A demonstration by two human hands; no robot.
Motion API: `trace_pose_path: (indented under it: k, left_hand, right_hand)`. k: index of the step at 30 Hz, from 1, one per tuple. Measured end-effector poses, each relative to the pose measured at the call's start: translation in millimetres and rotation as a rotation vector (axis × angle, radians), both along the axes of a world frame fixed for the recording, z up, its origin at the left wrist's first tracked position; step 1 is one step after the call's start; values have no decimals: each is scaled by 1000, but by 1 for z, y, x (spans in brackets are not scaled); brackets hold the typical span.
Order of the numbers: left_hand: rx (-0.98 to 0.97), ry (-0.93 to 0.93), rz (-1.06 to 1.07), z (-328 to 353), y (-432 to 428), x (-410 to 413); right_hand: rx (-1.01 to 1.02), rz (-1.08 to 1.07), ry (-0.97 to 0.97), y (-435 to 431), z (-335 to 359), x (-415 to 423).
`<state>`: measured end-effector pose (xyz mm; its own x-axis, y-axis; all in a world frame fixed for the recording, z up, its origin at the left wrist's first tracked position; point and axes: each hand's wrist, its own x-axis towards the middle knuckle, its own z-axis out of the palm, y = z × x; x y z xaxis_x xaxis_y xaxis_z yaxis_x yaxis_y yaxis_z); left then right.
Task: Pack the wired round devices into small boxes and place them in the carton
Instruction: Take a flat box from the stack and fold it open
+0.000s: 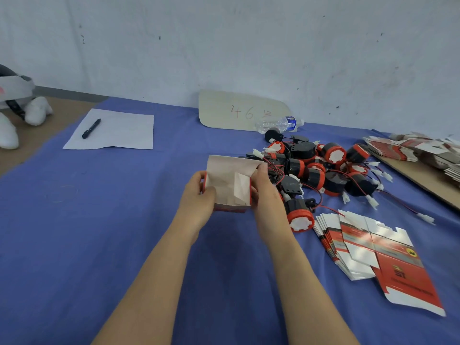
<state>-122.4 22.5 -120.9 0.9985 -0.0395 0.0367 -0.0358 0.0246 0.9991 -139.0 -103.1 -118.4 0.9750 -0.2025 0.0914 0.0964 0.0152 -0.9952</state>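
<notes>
A small red-and-white box (227, 183) sits open in the middle of the blue cloth, its pale inside facing me and its flaps up. My left hand (198, 195) grips its left wall, thumb inside. My right hand (265, 188) holds the right wall and pinches the far flap. Just to the right lies a heap of round black devices with red rims (323, 168), their red-black wires and white plugs tangled. One device (300, 219) lies apart, close to my right wrist. No carton is in view.
A fanned stack of flat box blanks (361, 247) lies at the right front. More blanks (423, 150) rest on a board at the far right. Behind are a plastic bottle (281, 124), a card marked 46 (242, 110), and paper (117, 130) with a pen (91, 128).
</notes>
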Motion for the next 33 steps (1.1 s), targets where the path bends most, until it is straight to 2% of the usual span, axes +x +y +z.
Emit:
trace_pose_path:
  k: [3, 5, 8, 11, 17, 19, 22, 24, 28, 30, 33]
  left_hand:
    - [8, 23, 54, 1, 1, 0]
    - [11, 13, 70, 1, 1, 2]
    - [-116, 49, 75, 2, 5, 4]
    - [-302, 114, 60, 4, 6, 8]
    - [-371, 144, 112, -3, -3, 8]
    - [-349, 149, 184, -5, -3, 9]
    - [-162, 53, 292, -7, -5, 7]
    - [-58, -10, 301, -10, -7, 7]
    - [23, -118, 270, -14, -9, 8]
    - [4, -154, 248, -15, -10, 8]
    - [-125, -130, 162, -10, -8, 9]
  right_hand:
    - [52, 7, 27, 1, 8, 0]
    - [49, 18, -21, -1, 5, 1]
    - [-84, 122, -92, -4, 0, -3]
    - [-153, 110, -131, -5, -1, -4]
    - [-268, 83, -199, 1, -1, -5]
    - [-276, 117, -191, 4, -1, -6]
    - [-391, 130, -233, 10, -2, -8]
    - [-452, 94, -258, 11, -3, -8]
    - [-509, -23, -258, 12, -5, -6]
    - [-477, -128, -242, 9, -5, -3]
    - [-473, -287, -202, 0, -5, 3]
